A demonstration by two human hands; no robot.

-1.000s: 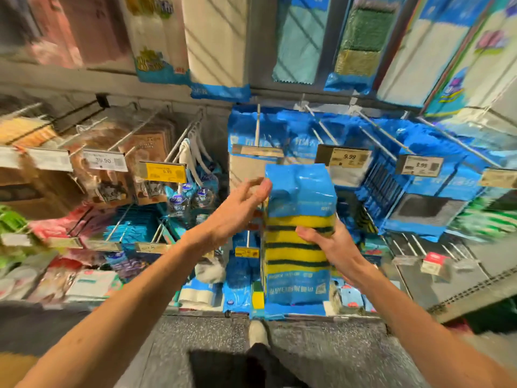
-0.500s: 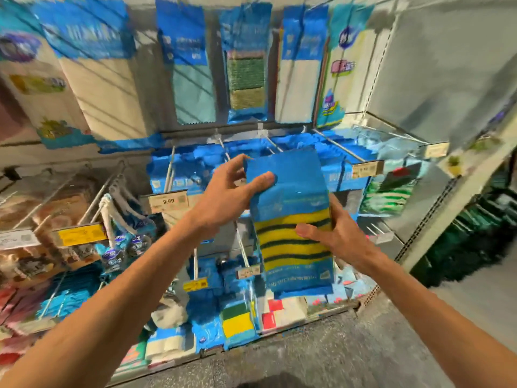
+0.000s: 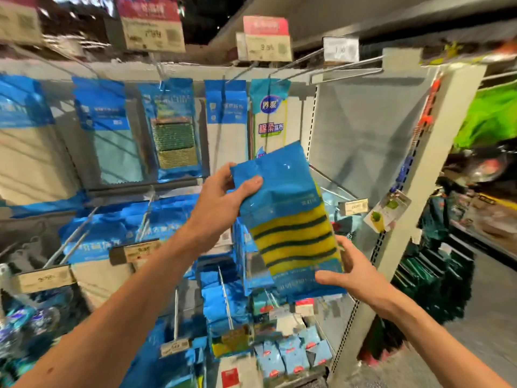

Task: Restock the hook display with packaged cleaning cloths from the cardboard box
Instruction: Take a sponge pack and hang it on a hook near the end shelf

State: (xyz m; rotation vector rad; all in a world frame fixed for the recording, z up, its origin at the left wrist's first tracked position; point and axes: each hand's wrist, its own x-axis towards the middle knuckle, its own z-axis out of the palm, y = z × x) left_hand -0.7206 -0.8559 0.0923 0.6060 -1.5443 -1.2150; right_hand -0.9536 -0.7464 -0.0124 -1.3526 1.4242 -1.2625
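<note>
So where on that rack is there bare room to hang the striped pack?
The striped pack could go upper right: wire hooks hang bare before the grey back panel, between the white cloth pack and the shelf upright. The top row further left and the blue packs below are crowded.

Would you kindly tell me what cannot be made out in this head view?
- Cardboard box: outside the frame.
- Print on the pack: lost to motion blur in the head view.
- Fingers of the right hand: partly behind the pack's lower edge.
- Fingers of the left hand: behind the pack's top corner.
- Price tags above: digits smeared by blur.
</note>
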